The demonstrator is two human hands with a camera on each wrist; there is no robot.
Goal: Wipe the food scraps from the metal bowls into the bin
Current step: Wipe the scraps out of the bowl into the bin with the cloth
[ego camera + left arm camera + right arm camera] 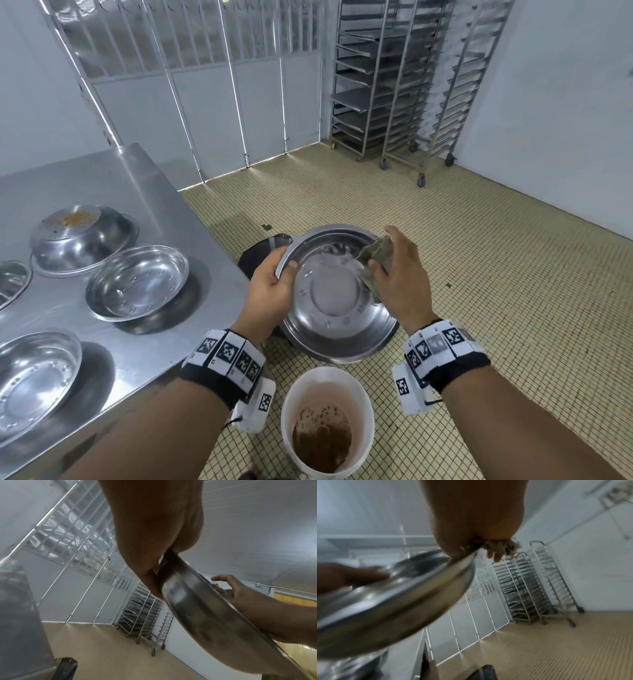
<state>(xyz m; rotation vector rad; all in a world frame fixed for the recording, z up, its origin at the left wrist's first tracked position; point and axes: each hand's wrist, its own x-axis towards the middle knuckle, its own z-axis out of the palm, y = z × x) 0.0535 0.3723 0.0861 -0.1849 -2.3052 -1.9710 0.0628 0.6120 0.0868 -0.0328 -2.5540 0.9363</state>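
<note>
Wiping underway — left hand (270, 287) grips the metal bowl (337, 294) by its rim; right hand (399, 274) clutches the cloth (375, 257) inside, bin (327, 416) below the fingers — next, likely sweep binward.

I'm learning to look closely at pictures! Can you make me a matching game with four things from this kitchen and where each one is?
Things:
1. cloth
2. white bucket
3. upside-down bowl
4. tall metal racks

Places:
A. on the steel table, with brown crumbs on its bottom
B. in the right hand, against the rim of the held bowl
C. by the far wall, standing on wheels
D. on the tiled floor, below the held bowl, with brown scraps inside

Pairs: 1-B, 2-D, 3-A, 4-C
</note>
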